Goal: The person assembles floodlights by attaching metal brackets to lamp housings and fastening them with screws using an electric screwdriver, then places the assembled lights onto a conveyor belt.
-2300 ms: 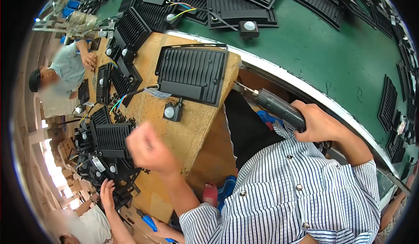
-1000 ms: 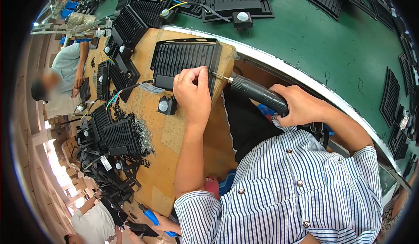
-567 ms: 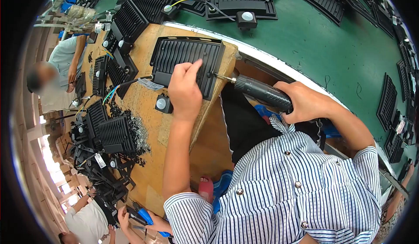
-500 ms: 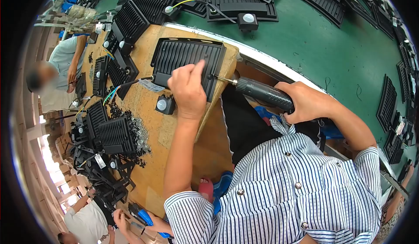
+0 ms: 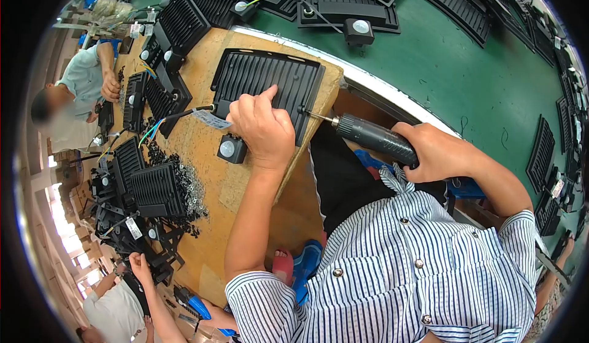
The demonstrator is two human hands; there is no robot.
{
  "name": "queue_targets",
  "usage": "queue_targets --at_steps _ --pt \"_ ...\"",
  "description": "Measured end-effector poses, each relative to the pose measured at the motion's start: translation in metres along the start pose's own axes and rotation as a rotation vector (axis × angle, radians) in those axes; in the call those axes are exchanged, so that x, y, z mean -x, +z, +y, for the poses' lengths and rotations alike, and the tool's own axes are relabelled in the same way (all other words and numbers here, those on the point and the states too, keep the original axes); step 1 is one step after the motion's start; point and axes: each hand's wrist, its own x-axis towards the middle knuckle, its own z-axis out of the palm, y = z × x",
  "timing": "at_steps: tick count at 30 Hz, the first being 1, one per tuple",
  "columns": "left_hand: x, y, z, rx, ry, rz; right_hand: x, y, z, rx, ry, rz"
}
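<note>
A black ribbed floodlight housing [image 5: 257,76] lies on the wooden board [image 5: 236,186]. My left hand [image 5: 264,128] rests on its lower part, index finger stretched out over the ribs and the other fingers curled; anything beneath them is hidden. Wrapped round a black electric screwdriver [image 5: 377,137] is my right hand [image 5: 432,153]. The driver's bit reaches the right edge of the housing, at a small dark screw point. Below the housing sits a black sensor with a white dome [image 5: 232,149]. A labelled cable with bare coloured wires [image 5: 161,124] runs out to the left.
More housings [image 5: 159,189] and a heap of small screws [image 5: 191,192] lie at the left. The green bench [image 5: 423,61] behind holds further housings [image 5: 457,8]. Two co-workers [image 5: 89,73] [image 5: 116,306] are at the left; another person's hand holds a blue-black driver [image 5: 199,306].
My left hand has come down from mid-air onto the housing. The driver's bit has moved to the housing's right edge. At the lower left, a co-worker's hand has moved up toward the stacked parts.
</note>
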Motion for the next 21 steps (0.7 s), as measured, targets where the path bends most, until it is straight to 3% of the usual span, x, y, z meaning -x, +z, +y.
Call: queue_targets --at_steps 10,14,15,18,19,21 --pt "-0.004 0.004 0.005 0.018 -0.106 0.014 -0.001 -0.013 -0.021 0.033 0.132 -0.104" --pt "-0.005 0.003 0.006 0.031 -0.118 -0.012 -0.009 -0.025 -0.029 -0.115 0.201 -0.23" --pt "-0.006 0.001 0.008 0.034 -0.122 -0.015 -0.009 -0.023 -0.021 -0.116 0.078 -0.203" --pt "-0.007 0.002 0.007 0.047 -0.127 -0.022 -0.015 -0.029 -0.019 -0.186 0.171 -0.311" --pt "-0.007 0.001 0.008 0.047 -0.132 -0.032 -0.015 -0.029 -0.014 -0.213 0.114 -0.285" --pt "-0.009 0.001 0.006 0.044 -0.129 -0.041 -0.02 -0.022 0.0 -0.436 0.161 -0.419"
